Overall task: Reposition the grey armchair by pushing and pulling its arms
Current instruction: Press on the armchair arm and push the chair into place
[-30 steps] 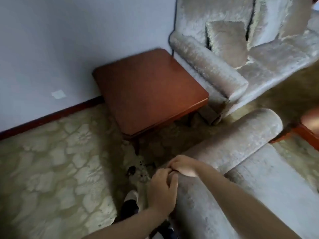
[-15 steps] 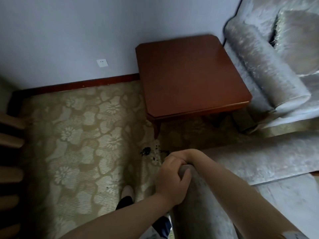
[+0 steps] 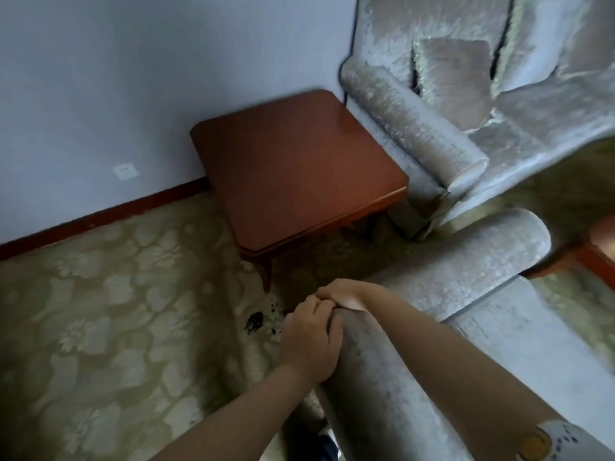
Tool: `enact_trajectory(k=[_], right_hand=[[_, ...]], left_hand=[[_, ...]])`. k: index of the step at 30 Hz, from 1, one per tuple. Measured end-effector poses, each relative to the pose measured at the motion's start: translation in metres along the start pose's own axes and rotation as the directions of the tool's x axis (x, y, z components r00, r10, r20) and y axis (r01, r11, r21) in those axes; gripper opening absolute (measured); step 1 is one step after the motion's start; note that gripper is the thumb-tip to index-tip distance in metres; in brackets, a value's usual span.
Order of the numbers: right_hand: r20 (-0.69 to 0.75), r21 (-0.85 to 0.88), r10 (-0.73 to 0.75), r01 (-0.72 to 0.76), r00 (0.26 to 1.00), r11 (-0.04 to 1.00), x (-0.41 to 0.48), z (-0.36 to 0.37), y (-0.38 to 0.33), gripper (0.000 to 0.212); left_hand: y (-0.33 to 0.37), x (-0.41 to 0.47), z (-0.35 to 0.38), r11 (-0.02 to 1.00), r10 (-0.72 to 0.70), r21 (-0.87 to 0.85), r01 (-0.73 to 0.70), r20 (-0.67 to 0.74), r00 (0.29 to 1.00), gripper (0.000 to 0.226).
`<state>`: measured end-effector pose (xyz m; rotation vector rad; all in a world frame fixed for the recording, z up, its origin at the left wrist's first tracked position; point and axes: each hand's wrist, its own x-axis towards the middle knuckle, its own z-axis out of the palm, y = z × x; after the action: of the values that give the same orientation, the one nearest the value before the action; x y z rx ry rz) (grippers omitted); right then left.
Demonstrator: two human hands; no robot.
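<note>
Gripping the grey armchair (image 3: pixel 416 387) at its back corner, lower right of the wooden side table (image 3: pixel 296 168). Left hand (image 3: pixel 311 341) wrapped around the outer side of the rolled top edge, fingers curled shut on the velvet fabric. Right hand (image 3: pixel 342 294) clamped over the same corner from above, knuckles touching the left hand's fingers, forearm lying along the chair's top. Rolled armrest (image 3: pixel 472 261) running away from the hands toward the right, ending near a reddish-brown furniture edge (image 3: pixel 599 251), blurred and cut off by the frame.

Standing close to the side table's near corner and leg (image 3: pixel 266 271), with only a narrow strip of floral beige carpet (image 3: pixel 100 311) between. Just right of the side table, touching or nearly touching it: a matching grey sofa (image 3: pixel 432 134) with a cushion (image 3: pixel 452 78) on its seat, its front corner near the armrest's end. Dark specks (image 3: pixel 256 322) on the carpet below the table leg, just left of the hands. Behind the side table, a pale wall with a socket (image 3: pixel 125 171) and a dark red skirting board (image 3: pixel 100 214).
</note>
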<state>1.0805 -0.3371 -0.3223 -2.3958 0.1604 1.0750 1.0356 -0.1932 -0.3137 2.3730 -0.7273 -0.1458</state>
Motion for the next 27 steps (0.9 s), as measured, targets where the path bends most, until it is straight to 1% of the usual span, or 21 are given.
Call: enact_trajectory(k=[1, 2, 3, 4, 5, 6, 8, 11, 13, 15, 18, 21, 23, 24, 26, 27], right_hand=[[-0.069, 0.028, 0.030, -0.028, 0.997, 0.999, -0.013, 0.001, 0.007, 0.039], [-0.179, 0.067, 0.074, -0.063, 0.981, 0.996, -0.029, 0.005, 0.016, 0.041], [-0.277, 0.133, 0.138, -0.104, 0.951, 0.986, -0.045, 0.013, 0.028, 0.043], [-0.354, 0.240, 0.220, -0.139, 0.909, 0.961, -0.063, 0.024, 0.038, 0.045], [-0.417, 0.302, 0.280, -0.159, 0.865, 0.940, -0.084, 0.037, 0.045, 0.044], [-0.468, 0.361, 0.336, -0.171, 0.818, 0.917, -0.101, 0.052, 0.049, 0.042], [-0.515, 0.450, 0.450, -0.217, 0.730, 0.866, -0.137, 0.088, 0.051, 0.039], [-0.584, 0.501, 0.572, -0.299, 0.576, 0.812, -0.187, 0.152, 0.043, 0.045], [-0.592, 0.566, 0.664, -0.351, 0.456, 0.746, -0.218, 0.192, 0.034, 0.050], [-0.570, 0.645, 0.747, -0.376, 0.343, 0.665, -0.247, 0.226, 0.027, 0.052], [-0.539, 0.675, 0.809, -0.456, 0.234, 0.581, -0.289, 0.277, 0.019, 0.045], [-0.527, 0.679, 0.843, -0.542, 0.109, 0.495, -0.326, 0.331, 0.014, 0.042], [-0.514, 0.693, 0.857, -0.575, 0.029, 0.435, -0.351, 0.364, 0.016, 0.043], [-0.502, 0.695, 0.865, -0.591, 0.006, 0.408, -0.364, 0.378, 0.018, 0.044], [-0.482, 0.690, 0.876, -0.619, -0.008, 0.374, -0.387, 0.405, 0.025, 0.048], [-0.475, 0.684, 0.880, -0.631, -0.003, 0.367, -0.398, 0.417, 0.029, 0.050]], left_hand=[[-0.001, 0.001, -0.002, 0.996, 0.071, 0.056, -0.073, 0.021, 0.997, 0.039], [-0.002, 0.003, -0.005, 0.984, 0.138, 0.107, -0.143, 0.052, 0.989, 0.040], [-0.002, 0.006, -0.007, 0.967, 0.188, 0.157, -0.201, 0.094, 0.978, 0.040], [-0.002, 0.009, -0.009, 0.947, 0.223, 0.205, -0.249, 0.141, 0.965, 0.038], [-0.001, 0.013, -0.011, 0.927, 0.248, 0.241, -0.289, 0.185, 0.951, 0.037], [0.000, 0.017, -0.012, 0.908, 0.262, 0.266, -0.323, 0.241, 0.935, 0.038], [0.005, 0.022, -0.013, 0.856, 0.313, 0.309, -0.414, 0.328, 0.891, 0.043], [0.027, 0.016, -0.011, 0.788, 0.392, 0.301, -0.537, 0.428, 0.815, 0.052], [0.050, -0.003, -0.004, 0.745, 0.447, 0.235, -0.625, 0.520, 0.728, 0.057], [0.073, -0.031, 0.004, 0.675, 0.531, 0.143, -0.724, 0.587, 0.611, 0.060], [0.098, -0.082, 0.013, 0.574, 0.601, 0.028, -0.818, 0.664, 0.445, 0.062], [0.115, -0.126, 0.021, 0.497, 0.615, -0.020, -0.867, 0.713, 0.336, 0.064], [0.128, -0.152, 0.029, 0.451, 0.620, -0.031, -0.892, 0.730, 0.288, 0.064], [0.135, -0.164, 0.034, 0.435, 0.626, -0.031, -0.900, 0.729, 0.277, 0.064], [0.149, -0.188, 0.044, 0.428, 0.632, -0.016, -0.904, 0.721, 0.286, 0.061], [0.157, -0.202, 0.050, 0.437, 0.626, 0.003, -0.899, 0.717, 0.306, 0.059]])
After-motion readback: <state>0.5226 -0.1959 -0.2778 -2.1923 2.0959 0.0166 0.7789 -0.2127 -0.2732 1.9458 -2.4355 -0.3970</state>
